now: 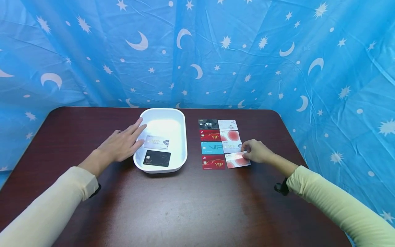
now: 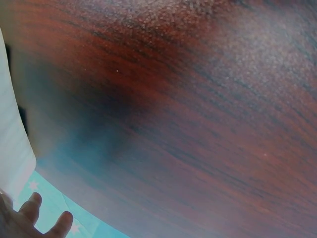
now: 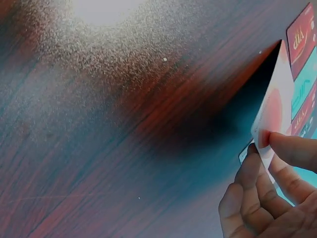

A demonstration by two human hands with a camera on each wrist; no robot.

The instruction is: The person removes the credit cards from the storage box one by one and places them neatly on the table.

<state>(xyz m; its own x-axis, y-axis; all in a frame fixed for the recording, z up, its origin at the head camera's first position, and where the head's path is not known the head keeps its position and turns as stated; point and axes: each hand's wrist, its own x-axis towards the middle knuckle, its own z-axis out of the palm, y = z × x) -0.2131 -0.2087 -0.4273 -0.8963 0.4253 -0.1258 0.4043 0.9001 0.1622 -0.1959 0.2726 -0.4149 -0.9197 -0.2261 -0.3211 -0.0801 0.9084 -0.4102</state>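
My right hand pinches a white card with red circles between thumb and fingers, at the front right of two columns of cards. Seen from the right wrist, this card is tilted up off the table, one edge raised. Behind it lies a silver VIP card, partly covered by the fingers. My left hand, fingers extended, rests at the left rim of a white tray. Inside the tray lie a silver card and, nearer me, a black card.
Left of the held card is a red VIP card; behind that are a turquoise card, another red card and a black one. A blue curtain hangs behind the dark wooden table.
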